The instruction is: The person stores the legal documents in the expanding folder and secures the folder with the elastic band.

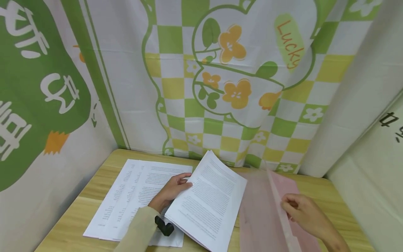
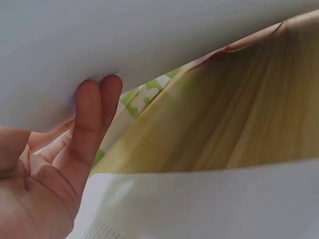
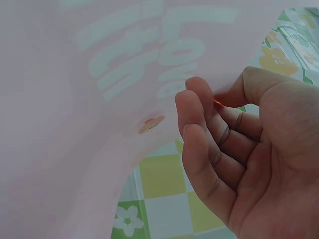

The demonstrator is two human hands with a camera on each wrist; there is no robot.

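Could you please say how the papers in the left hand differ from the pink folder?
The papers are white; the folder is pink and translucent. The papers carry small dense print; the folder shows large pale lettering. The left hand grips the papers, the right hand pinches the folder. Both are held at an edge.

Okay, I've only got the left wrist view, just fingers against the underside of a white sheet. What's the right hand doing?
Observer: The right hand is pinching the edge of a pink folder.

Operator: Anything written on that?

Observer: Yes, the right wrist view shows pale lettering, including "Love".

Operator: And my side? I see only an underside.

Observer: The head view shows printed text facing up on the papers in the left hand.
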